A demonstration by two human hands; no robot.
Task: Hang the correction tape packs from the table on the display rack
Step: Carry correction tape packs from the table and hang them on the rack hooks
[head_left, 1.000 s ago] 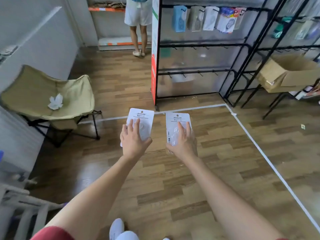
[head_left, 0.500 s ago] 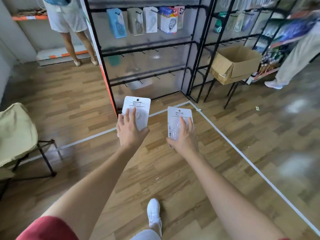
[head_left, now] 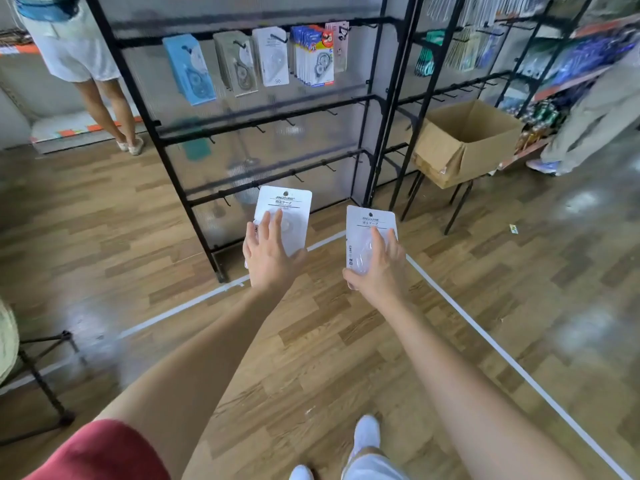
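Note:
My left hand (head_left: pixel 268 258) holds a white correction tape pack (head_left: pixel 289 207) upright, thumb on one side and fingers over its clear blister. My right hand (head_left: pixel 379 268) grips a second white pack (head_left: pixel 369 220) the same way. Both packs are held out in front of the black display rack (head_left: pixel 263 123). Several correction tape packs (head_left: pixel 273 57) hang on the rack's top bar. The two lower bars carry bare hooks.
An open cardboard box (head_left: pixel 464 140) sits on a stand to the right of the rack. More racks with goods (head_left: pixel 485 50) stand behind it. One person (head_left: pixel 79 64) stands at the back left, another (head_left: pixel 595 112) at the right. White tape lines (head_left: pixel 485 337) mark the wooden floor.
I have walked closer to the rack and the view has swung to the right. Both hands still hold their packs, now in front of the lowest bars.

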